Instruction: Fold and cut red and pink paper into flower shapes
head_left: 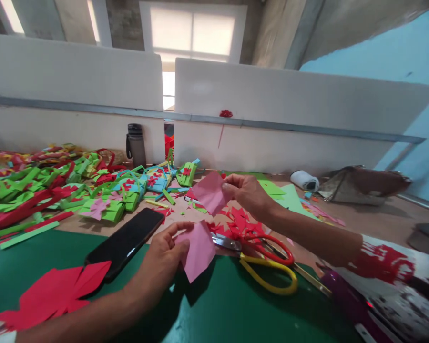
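Left hand point(164, 252) holds a pink paper piece point(199, 252) over the green mat point(236, 314); right hand point(248, 193), farther out, pinches a second pink piece point(209, 193). Scissors point(260, 261) lie to the right. Black phone point(125, 242) to the left, near end under a red cut-out point(53, 293). Dark bottle point(136, 146) upright, far left.

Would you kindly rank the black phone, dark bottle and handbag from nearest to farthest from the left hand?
Head view, from the left hand:
1. Black phone, close on its left.
2. Dark bottle, at the back.
3. Handbag, far right.
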`<state>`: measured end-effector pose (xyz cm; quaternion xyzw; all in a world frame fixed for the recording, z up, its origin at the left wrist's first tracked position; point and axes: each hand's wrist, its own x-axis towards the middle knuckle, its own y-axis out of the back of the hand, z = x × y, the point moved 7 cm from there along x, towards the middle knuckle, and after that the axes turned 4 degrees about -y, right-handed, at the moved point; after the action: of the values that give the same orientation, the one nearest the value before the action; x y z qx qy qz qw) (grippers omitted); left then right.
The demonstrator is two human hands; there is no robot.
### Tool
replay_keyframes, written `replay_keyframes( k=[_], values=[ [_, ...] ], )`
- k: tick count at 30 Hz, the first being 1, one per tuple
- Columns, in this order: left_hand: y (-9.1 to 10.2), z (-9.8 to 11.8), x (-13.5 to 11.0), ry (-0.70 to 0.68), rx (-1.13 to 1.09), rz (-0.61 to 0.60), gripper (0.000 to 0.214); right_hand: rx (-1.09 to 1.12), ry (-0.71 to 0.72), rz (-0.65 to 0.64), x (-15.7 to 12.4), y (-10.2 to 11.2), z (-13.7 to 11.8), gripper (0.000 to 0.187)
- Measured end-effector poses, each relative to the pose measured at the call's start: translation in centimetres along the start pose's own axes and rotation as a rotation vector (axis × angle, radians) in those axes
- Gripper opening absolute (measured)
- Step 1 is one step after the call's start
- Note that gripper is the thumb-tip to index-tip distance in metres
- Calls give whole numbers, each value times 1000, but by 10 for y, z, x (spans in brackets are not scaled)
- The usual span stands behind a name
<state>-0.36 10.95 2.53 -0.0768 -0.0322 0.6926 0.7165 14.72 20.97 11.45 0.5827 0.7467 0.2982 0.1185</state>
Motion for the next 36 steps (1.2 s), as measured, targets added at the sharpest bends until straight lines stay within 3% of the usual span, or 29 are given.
replay_keyframes(
  k=[3,5,9,12,17,23,26,32,36],
  values=[
    [-1,7,-4,-27,-30,-33,68,28,3,-47,-30,7,-6,24],
    [0,11,-7,-29,12,-41,62,15,-4,-114,-54,7,-8,22],
    [-7,18,-11,-64,63,-141,28,-70,32,-188,-94,3,-15,18],
    [-17,17,-16,-67,120,-248,29,-144,107,-201,-109,-3,-22,16],
    [-35,4,-26,43,148,-398,34,-187,117,-195,-115,-16,-19,16],
    [-40,-14,-29,188,-89,-425,36,-154,18,-146,-114,-21,6,18],
    [-44,-22,-30,230,-164,-507,38,-152,-2,-120,-113,-19,13,17],
    [-47,-29,-31,221,-36,-517,22,-199,28,-118,-114,-22,14,17],
    [-47,-27,-32,209,73,-478,25,-216,66,-121,-115,-24,12,17]
  ],
)
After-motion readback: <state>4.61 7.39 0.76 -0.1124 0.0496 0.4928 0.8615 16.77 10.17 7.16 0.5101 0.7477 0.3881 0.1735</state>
